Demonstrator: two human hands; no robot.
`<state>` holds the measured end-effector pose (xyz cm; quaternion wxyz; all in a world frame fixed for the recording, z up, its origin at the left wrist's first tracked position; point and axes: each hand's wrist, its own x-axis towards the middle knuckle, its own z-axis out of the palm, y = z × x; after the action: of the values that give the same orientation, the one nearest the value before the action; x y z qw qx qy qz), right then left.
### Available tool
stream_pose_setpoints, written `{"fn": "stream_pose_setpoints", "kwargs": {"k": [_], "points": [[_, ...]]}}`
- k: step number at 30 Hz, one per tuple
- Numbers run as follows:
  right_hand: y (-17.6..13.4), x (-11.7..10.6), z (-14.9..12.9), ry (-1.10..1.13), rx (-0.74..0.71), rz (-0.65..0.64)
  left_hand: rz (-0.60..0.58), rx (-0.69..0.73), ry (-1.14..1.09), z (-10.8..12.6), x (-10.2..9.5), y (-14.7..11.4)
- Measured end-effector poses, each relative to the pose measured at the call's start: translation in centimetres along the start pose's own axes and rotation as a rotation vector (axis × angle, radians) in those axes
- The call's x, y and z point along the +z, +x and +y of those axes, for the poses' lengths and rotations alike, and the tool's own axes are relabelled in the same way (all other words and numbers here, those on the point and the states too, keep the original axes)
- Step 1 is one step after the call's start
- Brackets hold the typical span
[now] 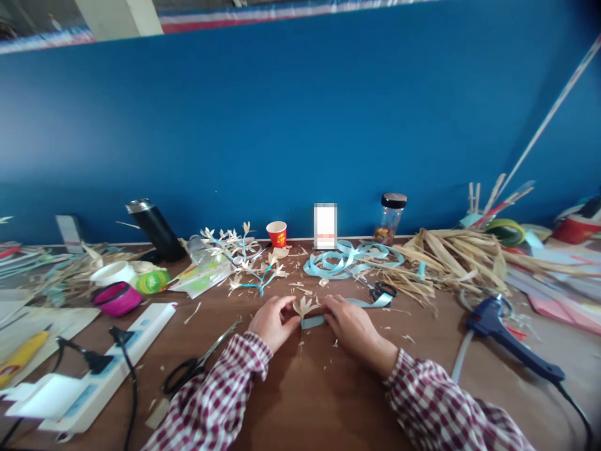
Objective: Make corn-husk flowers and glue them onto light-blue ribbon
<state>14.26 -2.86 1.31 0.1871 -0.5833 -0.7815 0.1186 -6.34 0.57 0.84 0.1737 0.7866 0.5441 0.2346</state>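
My left hand (272, 321) and my right hand (350, 326) meet at the middle of the brown table (319, 401). Between their fingertips they pinch a small cream straw flower (304, 306) and a strip of light blue ribbon (313, 321). The ribbon runs right, behind my right hand, toward black-handled scissors (381, 290). A finished branch of straw flowers on blue stems (244, 257) lies just beyond my hands. Straw scraps litter the table around them.
Another pair of black scissors (197, 366) lies by my left sleeve. A blue glue gun (507, 335) rests at right, a white power strip (107, 369) at left. Coiled blue ribbon (342, 258), dry husks (451, 257), red cup (277, 233), jar (389, 219), black flask (154, 228) stand behind.
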Motion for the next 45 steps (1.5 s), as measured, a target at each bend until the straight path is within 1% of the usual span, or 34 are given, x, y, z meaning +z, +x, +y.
{"fn": "stream_pose_setpoints", "kwargs": {"k": [2,4,8,10,11,13,15,17,21,24,27,33,38,42,45], "points": [[0.0,0.0,0.0,0.028,-0.006,0.001,-0.072,-0.018,-0.067,-0.1,0.4,1.2],[0.0,-0.1,0.0,0.066,-0.029,0.015,-0.100,-0.024,-0.135,-0.1,0.9,2.0],[0.1,-0.4,0.3,0.215,-0.078,0.105,-0.044,-0.025,-0.339,1.0,1.1,2.7],[0.1,-0.5,0.5,0.342,-0.076,0.152,-0.046,-0.019,-0.452,1.8,0.7,2.9],[0.2,-0.6,0.7,0.418,-0.060,0.151,-0.065,-0.019,-0.501,2.2,0.4,3.0],[0.2,-0.8,0.9,0.579,0.000,0.098,-0.126,-0.017,-0.588,2.7,0.0,3.1],[0.1,-1.0,1.0,0.696,0.052,0.012,-0.188,-0.005,-0.689,2.8,0.0,3.1],[0.0,-1.2,1.0,0.761,0.055,-0.075,-0.235,-0.006,-0.824,2.3,0.5,3.0],[-0.1,-1.3,1.0,0.885,0.048,-0.275,-0.328,-0.069,-1.078,1.0,2.3,2.2],[-0.2,-1.2,1.0,0.937,0.042,-0.368,-0.340,-0.074,-1.189,0.8,2.8,1.8],[-0.4,-1.4,1.0,0.952,0.051,-0.439,-0.320,-0.105,-1.254,1.2,2.8,1.7],[-0.3,-2.0,0.8,1.031,0.080,-0.430,-0.287,-0.237,-1.308,2.2,2.8,1.5],[-0.2,-2.4,1.2,1.036,0.084,-0.508,-0.268,-0.323,-1.341,2.6,2.2,1.5],[-0.3,-2.3,1.4,1.127,0.117,-0.477,-0.245,-0.368,-1.361,2.6,1.9,1.6],[-0.2,-2.0,1.4,1.144,0.103,-0.458,-0.256,-0.375,-1.376,2.4,2.0,1.6]]}}
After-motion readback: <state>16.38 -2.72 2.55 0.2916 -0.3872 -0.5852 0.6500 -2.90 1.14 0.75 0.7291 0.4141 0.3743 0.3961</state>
